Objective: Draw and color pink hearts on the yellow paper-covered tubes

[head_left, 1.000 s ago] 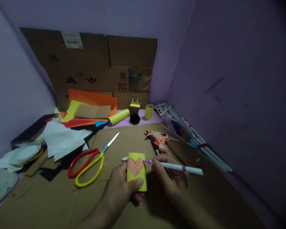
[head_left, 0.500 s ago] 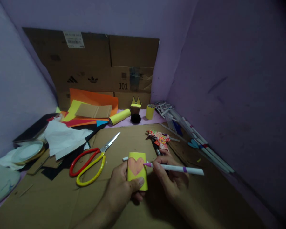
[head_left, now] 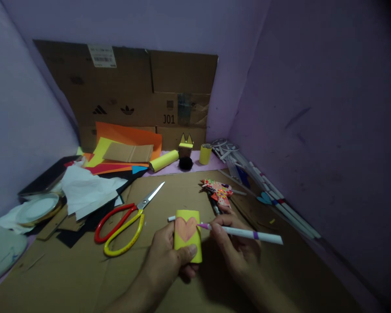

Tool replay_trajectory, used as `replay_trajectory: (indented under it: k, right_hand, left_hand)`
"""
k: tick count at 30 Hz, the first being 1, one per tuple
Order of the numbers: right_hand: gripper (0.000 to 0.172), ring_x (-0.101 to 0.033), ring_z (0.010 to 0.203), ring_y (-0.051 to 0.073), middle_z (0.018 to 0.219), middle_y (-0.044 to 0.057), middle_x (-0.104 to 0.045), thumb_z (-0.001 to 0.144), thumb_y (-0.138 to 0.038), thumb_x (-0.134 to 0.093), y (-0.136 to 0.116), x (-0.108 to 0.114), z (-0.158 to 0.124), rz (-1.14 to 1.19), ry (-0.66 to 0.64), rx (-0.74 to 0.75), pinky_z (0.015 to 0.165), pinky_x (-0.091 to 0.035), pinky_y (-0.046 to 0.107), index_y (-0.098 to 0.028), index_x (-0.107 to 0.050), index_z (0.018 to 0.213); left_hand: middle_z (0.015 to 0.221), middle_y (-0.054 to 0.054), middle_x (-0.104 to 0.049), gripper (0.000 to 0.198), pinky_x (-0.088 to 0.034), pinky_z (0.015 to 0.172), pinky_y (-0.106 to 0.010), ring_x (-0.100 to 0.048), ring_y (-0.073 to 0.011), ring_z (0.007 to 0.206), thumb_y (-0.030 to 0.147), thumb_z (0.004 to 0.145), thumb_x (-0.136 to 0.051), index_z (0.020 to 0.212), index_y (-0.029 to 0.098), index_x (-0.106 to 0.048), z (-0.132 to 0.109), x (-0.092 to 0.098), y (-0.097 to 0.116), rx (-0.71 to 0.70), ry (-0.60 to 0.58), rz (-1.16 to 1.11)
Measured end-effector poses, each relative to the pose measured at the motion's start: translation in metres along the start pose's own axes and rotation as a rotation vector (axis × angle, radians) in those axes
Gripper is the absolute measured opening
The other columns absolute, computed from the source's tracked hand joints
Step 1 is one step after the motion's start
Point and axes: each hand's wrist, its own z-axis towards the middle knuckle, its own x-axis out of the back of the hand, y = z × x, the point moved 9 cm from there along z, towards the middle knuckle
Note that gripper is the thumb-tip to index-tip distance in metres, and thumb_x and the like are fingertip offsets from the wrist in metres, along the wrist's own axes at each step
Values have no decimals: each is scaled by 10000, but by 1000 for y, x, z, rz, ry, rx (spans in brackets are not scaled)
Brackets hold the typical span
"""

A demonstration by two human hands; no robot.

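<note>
My left hand (head_left: 169, 252) is closed around a small yellow paper-covered tube (head_left: 195, 248), thumb across its front. A pinkish-orange heart (head_left: 186, 229) fills the tube's upper face. Between the fingers of my right hand (head_left: 236, 243) is a white marker (head_left: 241, 233) with a purple band, its purple tip at the heart's right edge. A short white stick end (head_left: 171, 218) shows just left of the tube; I cannot tell what it belongs to. Left of my hands lie scissors (head_left: 140, 208) with one red and one yellow handle.
Patterned scrap with pens (head_left: 218, 191) lies beyond my right hand. At the back are a yellow roll (head_left: 164, 161), a yellow cylinder (head_left: 205, 154), a black pompom (head_left: 185, 163) and an eared box (head_left: 185, 148). White paper (head_left: 91, 187) lies left; white sticks (head_left: 280, 202) line the right wall.
The marker has shifted slightly right with my right hand, its tip staying close to the heart's edge. My left hand keeps its hold on the tube.
</note>
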Motion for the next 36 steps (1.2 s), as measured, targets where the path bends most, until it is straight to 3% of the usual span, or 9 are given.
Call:
replay_trajectory:
  k: [10, 16, 22, 29, 33, 36]
  right_hand:
    - [135, -574, 554, 134, 598, -39, -596, 837, -176, -529, 0, 1, 0, -20, 36, 35, 877, -462, 420, -222, -572, 718]
    - [141, -547, 523, 123, 614, -38, -597, 844, -174, -516, 1, -2, -2, -38, -35, 18, 878, -461, 417, -216, -570, 721]
    - [131, -562, 527, 135, 593, -38, -588, 851, -198, -513, 1, 2, 0, -30, 33, -7, 642, -498, 309, -224, -571, 736]
    - [139, -583, 581, 145, 599, -42, -578, 850, -210, -515, 1, 0, -1, -52, -13, -4, 904, -436, 427, -221, -575, 725]
    - [154, -562, 549, 143, 588, -30, -569, 857, -215, -501, 2, 1, -1, -32, 8, -38, 693, -501, 336, -220, -568, 719]
    - [147, -541, 519, 133, 578, -32, -566, 851, -211, -508, 1, 2, 0, -19, 36, -32, 566, -474, 277, -220, -571, 719]
  left_hand:
    - [517, -9, -609, 508, -420, 345, -189, -527, -112, 372, 266, 579, -715, 1015, 91, -524, -1, -1, 1, 21, 6, 14]
    - [516, -8, -611, 467, -417, 336, -190, -523, -110, 362, 278, 566, -715, 958, 105, -529, 0, 1, -1, 17, 19, 23]
    - [523, -3, -608, 454, -418, 343, -193, -518, -106, 362, 260, 591, -692, 982, 106, -519, -1, 1, 0, 13, 12, 42]
    - [502, -6, -606, 473, -410, 345, -196, -503, -103, 351, 256, 610, -674, 1019, 92, -502, -2, 0, -1, 30, 4, 53]
    - [517, -11, -612, 498, -414, 347, -199, -516, -112, 365, 259, 600, -682, 1034, 92, -502, -2, 1, -1, 21, 5, 52]
    - [502, -4, -607, 525, -408, 345, -194, -511, -109, 360, 271, 595, -692, 1050, 95, -498, 0, 0, 0, 23, 1, 40]
